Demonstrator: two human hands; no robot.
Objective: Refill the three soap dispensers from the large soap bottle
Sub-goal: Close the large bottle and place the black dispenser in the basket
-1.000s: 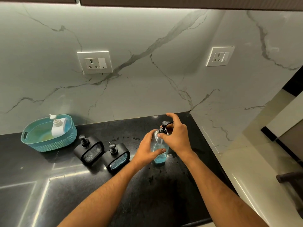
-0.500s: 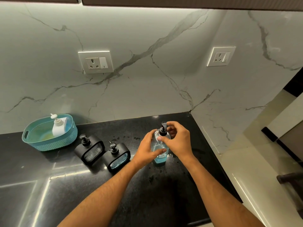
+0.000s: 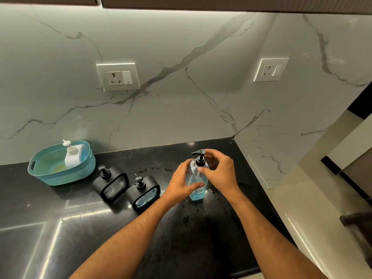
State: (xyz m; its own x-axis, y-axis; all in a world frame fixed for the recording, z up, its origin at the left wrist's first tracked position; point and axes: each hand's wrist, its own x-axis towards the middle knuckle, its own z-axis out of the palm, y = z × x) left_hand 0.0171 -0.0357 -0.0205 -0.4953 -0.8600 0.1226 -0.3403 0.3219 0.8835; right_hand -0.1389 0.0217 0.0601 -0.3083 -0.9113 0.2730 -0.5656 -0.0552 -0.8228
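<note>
Both hands are on the clear bottle point(image 3: 194, 182) of blue soap: our left hand point(image 3: 182, 185) wraps its body from the left side, thumb across the front, and our right hand point(image 3: 220, 173) pinches the black collar of the pump head point(image 3: 199, 158) between fingertips and thumb. A second ago the spout sat under the right fingers pointing off to the right; now it is swung round to point left, out past the left hand, so we read this as the pump being unscrewed, turn by turn. That would mean the bottle is not yet open and no pouring has begun. It stands upright on the black counter point(image 3: 80, 228), long axis vertical, its blue soap low in the body, directly between our hands. Off beyond the left hand sit two black dispensers point(image 3: 112, 185) point(image 3: 145, 193) side by side, pumps on, and farther left a teal basket point(image 3: 60, 174) holds a white pump bottle point(image 3: 71, 156). Small wet spots dot the counter just behind and beside the right hand.
</note>
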